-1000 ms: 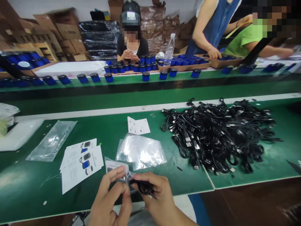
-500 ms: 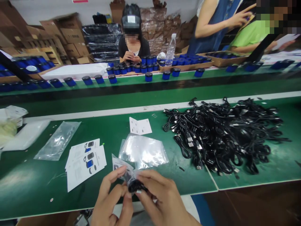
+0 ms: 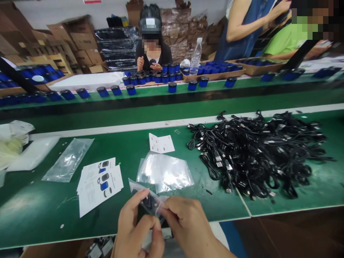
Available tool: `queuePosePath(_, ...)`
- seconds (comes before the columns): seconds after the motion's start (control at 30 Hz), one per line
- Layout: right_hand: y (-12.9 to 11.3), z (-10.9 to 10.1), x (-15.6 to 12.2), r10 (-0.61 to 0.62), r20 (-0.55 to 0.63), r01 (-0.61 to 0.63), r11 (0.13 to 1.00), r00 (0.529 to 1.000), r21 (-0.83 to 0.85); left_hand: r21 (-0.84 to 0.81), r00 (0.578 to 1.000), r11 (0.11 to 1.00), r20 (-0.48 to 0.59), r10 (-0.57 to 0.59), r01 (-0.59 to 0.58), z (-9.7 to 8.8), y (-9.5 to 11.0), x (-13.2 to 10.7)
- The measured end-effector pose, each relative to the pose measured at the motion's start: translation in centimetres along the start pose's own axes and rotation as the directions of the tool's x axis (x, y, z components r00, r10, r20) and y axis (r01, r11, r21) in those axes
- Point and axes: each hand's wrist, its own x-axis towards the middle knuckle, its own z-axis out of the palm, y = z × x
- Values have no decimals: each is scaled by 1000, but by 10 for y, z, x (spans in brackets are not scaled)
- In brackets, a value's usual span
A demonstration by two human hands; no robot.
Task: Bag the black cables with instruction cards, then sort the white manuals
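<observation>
left hand: thumb and forefinger pinched together on the near-left edge of the bag.
right hand: fingertips clamped on the bag's right edge.
bag: clear, held between both hands over the near edge of the table.
cable: black, coiled inside the bag.
spare bags: just beyond the hands.
leaflets: to the left.
cable pile: to the right, well apart.

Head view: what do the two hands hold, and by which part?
Both hold one small clear plastic bag with a black coiled cable inside: the left hand pinches its left side, the right hand its right end.
</observation>
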Motion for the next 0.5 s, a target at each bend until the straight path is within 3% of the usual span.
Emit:
queuePosePath(0.07,5,9,-1,-69,-278,35,992,958,-123,49,997,996,-32,71,-69,5,0,-2)
queuePosePath(0.1,7,10,0,-43,-344,-3,991,938,-133,66,994,993,-44,101,-98,7,1,-3)
queuePosePath(0.13,8,10,1,24,-332,-61,993,943,-101,76,991,989,-49,128,-124,7,2,-2)
queuePosePath(0.2,10,4,5,191,-76,-188,981,979,42,74,989,987,-29,147,-144,3,3,0)
queuePosePath(0.27,9,-5,10,219,249,-263,951,943,161,23,997,998,37,61,-62,-6,3,6)
queuePosePath(0.3,7,-10,11,193,340,-267,946,920,184,-14,995,999,91,-40,41,-11,2,10)
queuePosePath(0.33,5,-14,12,168,375,-251,950,912,184,-51,973,983,164,-165,176,-16,1,15)
queuePosePath(0.4,1,-19,13,132,365,-203,965,922,164,-89,860,899,343,-377,430,-25,-1,23)
queuePosePath(0.47,-2,-22,12,139,341,-226,947,930,229,-98,749,813,465,-472,573,-29,-2,29)
queuePosePath(0.5,-2,-22,11,154,321,-253,922,934,292,-112,724,789,489,-486,605,-29,-3,30)
